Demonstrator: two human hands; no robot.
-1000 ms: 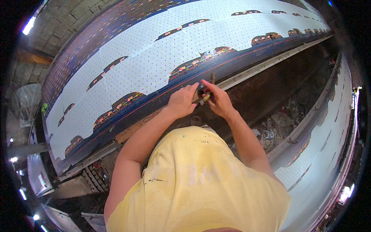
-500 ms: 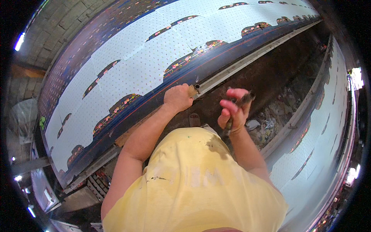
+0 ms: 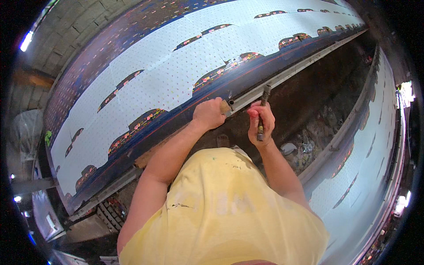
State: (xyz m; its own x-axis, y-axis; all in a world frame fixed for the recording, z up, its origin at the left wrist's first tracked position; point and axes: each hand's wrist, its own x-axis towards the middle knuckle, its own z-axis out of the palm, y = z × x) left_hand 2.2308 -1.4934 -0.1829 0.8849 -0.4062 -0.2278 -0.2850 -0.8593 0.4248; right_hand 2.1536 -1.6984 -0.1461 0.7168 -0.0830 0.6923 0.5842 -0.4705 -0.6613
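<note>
head view, from where i stand looking on: the two hands have come apart. a second ago they met over the table edge with the rod between them; then the right hand swung out to the side in a blur, and now it is nearer the left again, though a clear gap stays between them. the right hand [image 3: 262, 123] is closed round a dark rod [image 3: 266, 91], which stands almost upright in the picture, one end poking out above the fist and the other below it. the left hand [image 3: 208, 114] has hardly shifted: it is wrapped round a tan block [image 3: 225, 107] beside the pale rail [image 3: 254, 97], with a small dark ring [image 3: 231, 102] showing just past the block. whether that ring belongs to the block i can't tell, nor whether the block rests on the rail.

my reading is that the rod is now free to be handled by the right hand alone, while the left seems to do the steadying. beyond the left hand, the white dotted sheet [image 3: 176, 75] lies along the table, its scalloped gaps showing dark floral cloth [image 3: 138, 125]. a pale round thing [image 3: 288, 149] sits on the ground past the right forearm.
</note>
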